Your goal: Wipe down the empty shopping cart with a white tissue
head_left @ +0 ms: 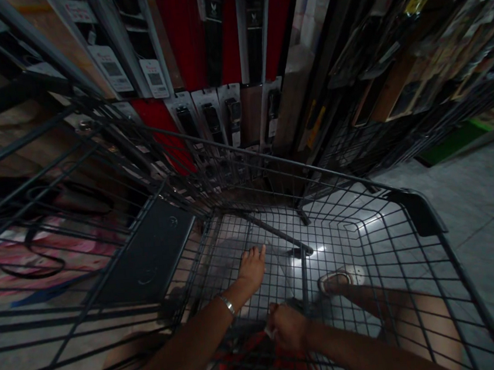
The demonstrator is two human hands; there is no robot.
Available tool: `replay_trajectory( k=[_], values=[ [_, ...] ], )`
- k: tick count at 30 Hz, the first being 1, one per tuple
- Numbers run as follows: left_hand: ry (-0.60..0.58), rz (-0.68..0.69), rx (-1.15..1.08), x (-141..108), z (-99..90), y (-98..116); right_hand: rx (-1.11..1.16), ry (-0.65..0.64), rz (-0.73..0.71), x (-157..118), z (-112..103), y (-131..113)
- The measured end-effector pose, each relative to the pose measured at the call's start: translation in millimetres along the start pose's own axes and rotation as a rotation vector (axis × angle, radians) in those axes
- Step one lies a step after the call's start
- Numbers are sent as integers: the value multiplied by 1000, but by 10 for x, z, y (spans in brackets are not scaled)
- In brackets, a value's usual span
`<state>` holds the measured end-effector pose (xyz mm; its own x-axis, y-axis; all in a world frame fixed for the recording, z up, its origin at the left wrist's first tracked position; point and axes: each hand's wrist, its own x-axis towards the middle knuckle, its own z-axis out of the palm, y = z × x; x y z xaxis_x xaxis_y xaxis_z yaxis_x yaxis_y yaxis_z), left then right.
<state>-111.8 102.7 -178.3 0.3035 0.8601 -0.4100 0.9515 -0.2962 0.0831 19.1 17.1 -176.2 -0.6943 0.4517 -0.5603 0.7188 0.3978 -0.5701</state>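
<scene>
Nearest, a dark wire-mesh cart (pixel 418 214) spreads below the hands, its bottom edge cut off. The right hand (pixel 288 325) curls its fingers at a blurred pale scrap (pixel 269 331), grip unclear; the left hand (pixel 253 265) spreads loosely. Beyond hang dim packaged goods (pixel 253 28).

the person shows one left hand (pixel 253 265), one right hand (pixel 289 326), one bracelet (pixel 227 305) and one shoe (pixel 356 274); there are one wire cart (pixel 422 213) and hanging packages (pixel 212 118) too many to count.
</scene>
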Motion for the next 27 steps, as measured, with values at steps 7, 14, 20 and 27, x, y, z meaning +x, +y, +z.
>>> replay_trajectory(
  k=[7, 14, 20, 27],
  values=[
    [15, -17, 4, 17, 69, 8, -218, 155, -50, 87, -536, 330],
    [63, -25, 41, 31, 179, -3, -42, 474, 195, 381, -1124, 738],
    [94, -30, 33, 39, 248, -11, 136, 776, 251, 664, -1169, 712],
    [-1, 21, -15, -12, 59, -72, 162, 706, 351, 764, -1070, 527]
  ],
)
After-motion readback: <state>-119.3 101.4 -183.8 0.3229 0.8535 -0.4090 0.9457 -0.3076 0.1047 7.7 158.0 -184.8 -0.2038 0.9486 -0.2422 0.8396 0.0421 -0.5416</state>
